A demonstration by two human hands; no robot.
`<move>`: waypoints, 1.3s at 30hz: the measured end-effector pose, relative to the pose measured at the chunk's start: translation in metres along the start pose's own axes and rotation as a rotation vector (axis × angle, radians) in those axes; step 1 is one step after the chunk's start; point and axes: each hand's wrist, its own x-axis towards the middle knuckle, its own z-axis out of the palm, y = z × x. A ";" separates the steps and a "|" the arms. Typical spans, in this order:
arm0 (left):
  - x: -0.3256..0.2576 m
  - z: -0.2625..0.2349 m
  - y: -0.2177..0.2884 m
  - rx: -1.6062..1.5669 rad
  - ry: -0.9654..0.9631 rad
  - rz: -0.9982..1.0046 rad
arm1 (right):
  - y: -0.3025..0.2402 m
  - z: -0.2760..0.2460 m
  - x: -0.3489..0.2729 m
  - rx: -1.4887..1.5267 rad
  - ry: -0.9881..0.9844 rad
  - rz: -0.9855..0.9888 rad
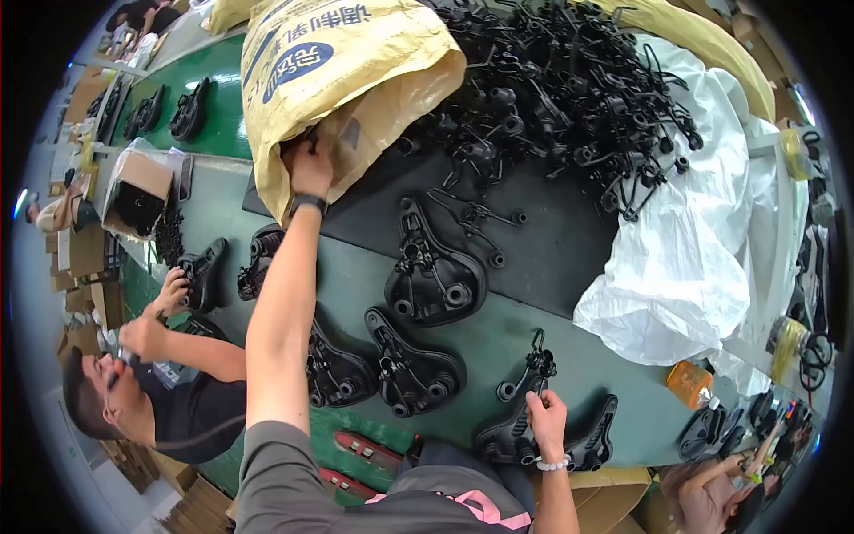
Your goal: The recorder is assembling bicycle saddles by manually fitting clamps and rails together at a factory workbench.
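Observation:
My left hand point(311, 171), with a dark band at its wrist, reaches into the mouth of a yellow paper sack point(405, 67). Its fingers are curled and partly hidden by shadow; a bit of something black shows at them. Near the front edge my right hand point(546, 422) pinches a black wire-and-bushing bracket point(537, 360) over a black moulded bicycle saddle base point(509, 436). Another saddle base point(594, 440) lies just right of that hand. Three more bases sit to the left, one of them a saddle base point(436, 276) with a bracket on it.
A large heap of black wire brackets point(551, 89) covers the far side on a dark mat point(551, 258). White plastic sheeting point(676, 285) and an orange bottle point(690, 384) lie right. At left a co-worker point(169, 383) handles another base. A box of small black parts point(138, 191) stands beyond.

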 end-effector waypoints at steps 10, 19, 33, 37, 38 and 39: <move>-0.297 -0.226 0.158 -0.983 -0.643 -0.249 | -0.004 -0.054 -0.026 0.062 0.132 -0.155; -0.534 -0.271 0.196 -0.677 -1.012 0.518 | 0.080 -0.117 -0.099 -0.164 0.087 -0.316; -0.590 -0.260 0.184 -0.821 -0.890 0.240 | 0.171 -0.063 -0.048 -0.737 0.322 -0.849; -0.584 -0.263 0.186 -0.729 -0.974 0.293 | 0.170 -0.061 -0.038 -0.678 0.149 -0.595; -0.583 -0.267 0.191 -0.704 -0.908 0.304 | 0.172 -0.064 -0.034 -0.603 0.065 -0.501; -0.577 -0.267 0.201 -0.680 -0.843 0.319 | 0.167 -0.064 -0.029 -0.602 0.064 -0.503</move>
